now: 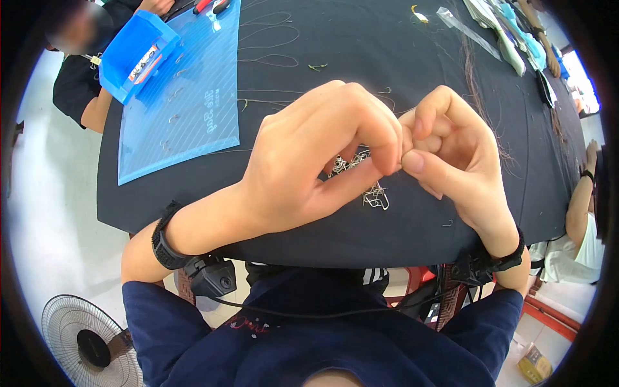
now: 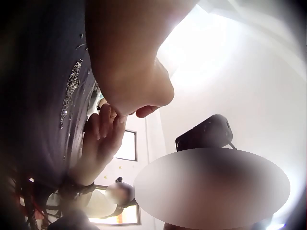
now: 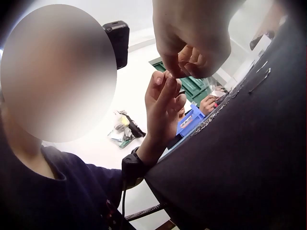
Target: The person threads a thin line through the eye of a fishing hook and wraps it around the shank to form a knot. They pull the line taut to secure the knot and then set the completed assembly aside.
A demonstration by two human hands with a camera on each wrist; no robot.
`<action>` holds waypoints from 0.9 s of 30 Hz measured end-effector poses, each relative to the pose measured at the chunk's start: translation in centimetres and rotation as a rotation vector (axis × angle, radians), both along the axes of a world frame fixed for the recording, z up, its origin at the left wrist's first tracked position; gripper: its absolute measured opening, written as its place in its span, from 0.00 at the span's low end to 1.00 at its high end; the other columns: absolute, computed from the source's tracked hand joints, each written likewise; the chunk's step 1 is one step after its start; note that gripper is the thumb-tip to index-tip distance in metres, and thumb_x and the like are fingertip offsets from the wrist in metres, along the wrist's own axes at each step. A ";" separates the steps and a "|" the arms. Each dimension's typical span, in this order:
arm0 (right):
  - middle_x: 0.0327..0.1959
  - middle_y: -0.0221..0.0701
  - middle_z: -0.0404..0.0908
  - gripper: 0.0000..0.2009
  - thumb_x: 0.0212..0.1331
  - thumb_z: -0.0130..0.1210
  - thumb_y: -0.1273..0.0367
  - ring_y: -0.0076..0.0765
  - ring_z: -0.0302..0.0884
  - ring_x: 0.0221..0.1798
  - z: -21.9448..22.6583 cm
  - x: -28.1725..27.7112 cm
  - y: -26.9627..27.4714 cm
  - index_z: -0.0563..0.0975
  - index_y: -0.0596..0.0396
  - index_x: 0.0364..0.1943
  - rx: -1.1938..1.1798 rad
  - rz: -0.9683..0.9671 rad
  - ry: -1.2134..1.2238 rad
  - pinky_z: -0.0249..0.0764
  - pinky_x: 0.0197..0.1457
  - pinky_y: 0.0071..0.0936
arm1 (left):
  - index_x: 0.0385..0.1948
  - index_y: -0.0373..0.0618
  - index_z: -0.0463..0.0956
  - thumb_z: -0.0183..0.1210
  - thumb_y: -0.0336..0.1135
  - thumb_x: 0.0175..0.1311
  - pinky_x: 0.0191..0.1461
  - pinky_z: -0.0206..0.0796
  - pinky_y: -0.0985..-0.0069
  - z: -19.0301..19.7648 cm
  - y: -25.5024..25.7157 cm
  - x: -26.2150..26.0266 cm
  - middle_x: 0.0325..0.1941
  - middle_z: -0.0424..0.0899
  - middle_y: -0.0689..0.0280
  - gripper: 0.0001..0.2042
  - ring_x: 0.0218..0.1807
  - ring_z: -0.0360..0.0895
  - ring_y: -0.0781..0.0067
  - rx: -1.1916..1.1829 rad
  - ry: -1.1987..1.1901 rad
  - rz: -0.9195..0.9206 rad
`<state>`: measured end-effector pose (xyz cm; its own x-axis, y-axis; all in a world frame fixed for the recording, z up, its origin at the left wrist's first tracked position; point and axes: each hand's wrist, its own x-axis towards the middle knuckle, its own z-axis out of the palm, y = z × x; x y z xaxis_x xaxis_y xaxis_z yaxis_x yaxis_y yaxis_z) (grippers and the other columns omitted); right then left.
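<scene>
Both bare hands meet above a dark table. The left hand [image 1: 316, 151] bends its fingers inward, thumb and forefinger pinching at the meeting point. Against them, the right hand [image 1: 467, 155] pinches with thumb and forefinger, its other fingers curled. What they pinch is tiny and mostly hidden by the fingertips. Below the hands lies a pile of small metal hooks [image 1: 376, 196], partly covered by the left hand; the left wrist view shows the pile [image 2: 72, 91] too. Thin lines run from the left towards the left hand and pass out of sight behind it.
A blue translucent mat [image 1: 206, 84] carries a blue bin [image 1: 119, 55] and several hooks at the left. Looped thin lines lie beyond the hands. Strands, a clear strip and bags [image 1: 506, 45] lie at the back right. Other people sit around the dark table [image 1: 309, 242].
</scene>
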<state>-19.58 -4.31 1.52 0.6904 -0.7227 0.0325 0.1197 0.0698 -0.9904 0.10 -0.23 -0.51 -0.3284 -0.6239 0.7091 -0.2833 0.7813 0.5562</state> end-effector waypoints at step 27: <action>0.35 0.44 0.76 0.18 0.45 0.57 0.88 0.31 0.77 0.31 0.5 -0.9 -0.3 0.67 0.57 0.37 -1.172 -0.042 0.039 0.74 0.32 0.20 | 0.25 0.46 0.63 0.65 0.18 0.48 0.29 0.61 0.86 -0.1 -0.2 0.3 0.32 0.80 0.58 0.16 0.30 0.72 0.79 0.004 -0.017 0.000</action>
<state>-20.52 -4.58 2.00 0.6821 -0.2873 0.6725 0.0679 -0.8907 -0.4494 0.36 -0.38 -0.60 -0.3406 -0.6264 0.7011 -0.2926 0.7793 0.5541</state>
